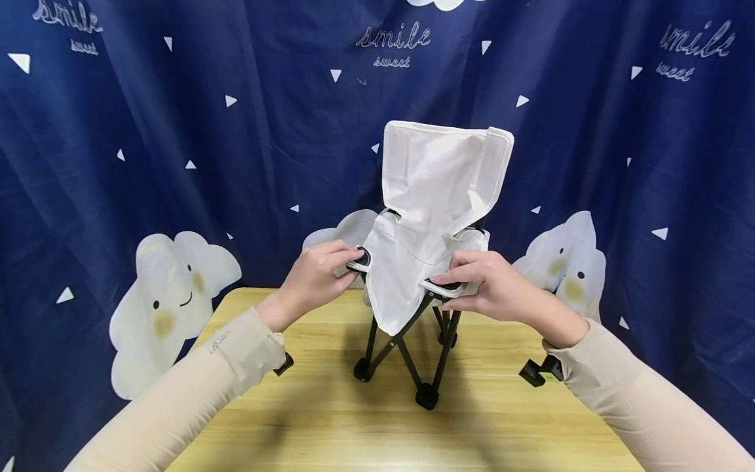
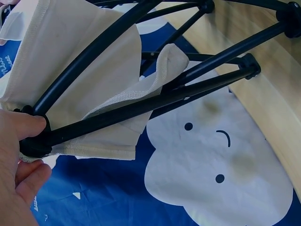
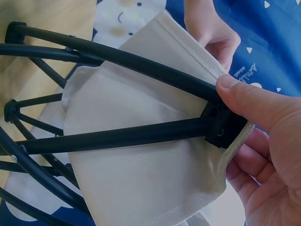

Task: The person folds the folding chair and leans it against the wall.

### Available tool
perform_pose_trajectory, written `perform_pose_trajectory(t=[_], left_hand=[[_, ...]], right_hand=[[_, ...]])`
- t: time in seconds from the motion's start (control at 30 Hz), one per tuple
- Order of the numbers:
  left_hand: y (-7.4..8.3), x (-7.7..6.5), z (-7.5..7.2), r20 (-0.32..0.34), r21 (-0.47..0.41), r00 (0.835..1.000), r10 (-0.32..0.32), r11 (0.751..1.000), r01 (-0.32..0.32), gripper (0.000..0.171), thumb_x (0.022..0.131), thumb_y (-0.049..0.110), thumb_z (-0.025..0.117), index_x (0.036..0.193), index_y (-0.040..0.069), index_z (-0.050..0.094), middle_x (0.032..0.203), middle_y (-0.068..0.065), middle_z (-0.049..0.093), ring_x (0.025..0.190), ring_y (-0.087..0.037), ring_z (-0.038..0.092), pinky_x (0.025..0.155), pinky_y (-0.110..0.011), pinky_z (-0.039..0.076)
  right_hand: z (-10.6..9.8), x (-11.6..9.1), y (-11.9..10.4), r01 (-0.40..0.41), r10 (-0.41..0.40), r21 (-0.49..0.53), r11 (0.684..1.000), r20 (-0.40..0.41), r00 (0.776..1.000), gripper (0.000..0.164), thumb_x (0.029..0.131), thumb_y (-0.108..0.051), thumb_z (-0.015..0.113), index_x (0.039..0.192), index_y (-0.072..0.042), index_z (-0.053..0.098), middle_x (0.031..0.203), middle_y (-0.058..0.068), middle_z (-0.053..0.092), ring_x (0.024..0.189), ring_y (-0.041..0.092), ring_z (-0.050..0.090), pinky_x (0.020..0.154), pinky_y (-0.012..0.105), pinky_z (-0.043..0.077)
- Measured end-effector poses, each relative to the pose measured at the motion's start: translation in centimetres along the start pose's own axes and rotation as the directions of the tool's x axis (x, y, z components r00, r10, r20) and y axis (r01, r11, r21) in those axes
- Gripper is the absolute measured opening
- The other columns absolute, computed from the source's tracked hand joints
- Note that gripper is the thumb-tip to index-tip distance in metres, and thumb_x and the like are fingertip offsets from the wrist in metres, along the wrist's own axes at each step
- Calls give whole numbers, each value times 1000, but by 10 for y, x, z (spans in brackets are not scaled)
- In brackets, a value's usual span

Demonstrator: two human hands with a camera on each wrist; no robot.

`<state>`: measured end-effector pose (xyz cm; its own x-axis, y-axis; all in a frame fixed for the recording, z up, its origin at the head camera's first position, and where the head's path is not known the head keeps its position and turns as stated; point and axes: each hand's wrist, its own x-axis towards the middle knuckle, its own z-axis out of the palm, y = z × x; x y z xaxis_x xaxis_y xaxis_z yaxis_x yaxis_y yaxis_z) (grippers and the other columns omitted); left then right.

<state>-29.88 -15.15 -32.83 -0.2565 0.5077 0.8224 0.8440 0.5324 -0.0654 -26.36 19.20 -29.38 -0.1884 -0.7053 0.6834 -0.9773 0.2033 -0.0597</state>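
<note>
A small folding chair (image 1: pixel 439 164) with a white fabric seat and back stands on black crossed legs in the head view. My left hand (image 1: pixel 321 270) pinches one front seat corner, which has a black oval patch. At the other front corner, my right hand (image 1: pixel 486 283) grips the fabric and the black frame joint. Close up in the left wrist view, my left hand (image 2: pixel 21 155) has its thumb on a black plastic joint (image 2: pixel 35 136) where two tubes meet. From the right wrist, my right hand (image 3: pixel 268 136) holds a similar joint (image 3: pixel 223 123) beside the stitched fabric edge.
The chair's black feet (image 1: pixel 427 396) rest on a light wooden table (image 1: pixel 330 419). Behind it hangs a dark blue curtain (image 1: pixel 283 131) with white triangles and smiling clouds. Black camera mounts (image 1: pixel 533 372) are on both wrists.
</note>
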Motion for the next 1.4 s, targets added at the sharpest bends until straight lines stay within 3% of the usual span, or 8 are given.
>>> perform_pose_trajectory(t=[0.4,0.63,1.03,1.13,1.23,1.33,1.4], left_hand=[[1,3,1,-17,-10,1000,15,1000,-15,35,72,-8,91,106,0,84,100,-11,81,91,-26,79,79,-40,67],[-4,1,1,-7,-81,1000,29,996,-29,33,75,-8,92,107,-1,83,102,-12,79,93,-27,78,83,-40,67],[-14,1,-5,66,-221,998,19,975,-4,38,79,-6,93,114,-2,81,113,-15,77,104,-31,75,93,-42,64],[-14,2,-5,90,-228,996,6,974,15,36,82,-3,92,115,-1,80,115,-14,77,105,-29,75,93,-40,63],[-14,2,-6,109,-225,994,-10,974,35,36,82,0,93,116,-1,80,116,-14,78,105,-27,76,93,-40,64],[-15,2,-6,112,-214,993,-20,976,44,38,81,0,94,116,-1,80,115,-13,79,105,-27,77,93,-41,64],[-15,2,-6,107,-211,994,-16,977,38,38,80,-1,94,116,-1,80,114,-13,80,104,-28,77,92,-42,64]], right_hand=[[1,2,-2,9,-9,-4,1000,-33,999,52,59,6,99,107,-3,84,82,0,62,68,11,54,62,19,46],[6,-5,-5,-29,24,-51,998,-93,995,54,56,7,100,106,-5,83,92,3,74,77,16,67,72,22,54],[18,-17,-13,-101,64,-139,985,-253,965,43,63,6,95,102,-2,79,101,13,78,94,32,71,94,22,53],[21,-21,-15,-125,86,-115,986,-296,951,35,71,2,93,102,-2,79,101,14,77,92,30,70,94,19,52],[24,-24,-16,-130,81,-126,984,-334,939,23,87,-14,89,103,-1,78,99,13,78,89,28,68,88,22,53],[27,-26,-18,-135,69,-161,978,-362,930,31,99,-31,80,103,0,79,96,11,78,86,25,67,82,27,54],[29,-27,-19,-146,71,-176,974,-375,924,32,99,-32,79,103,0,80,95,10,78,84,24,67,79,29,54]])
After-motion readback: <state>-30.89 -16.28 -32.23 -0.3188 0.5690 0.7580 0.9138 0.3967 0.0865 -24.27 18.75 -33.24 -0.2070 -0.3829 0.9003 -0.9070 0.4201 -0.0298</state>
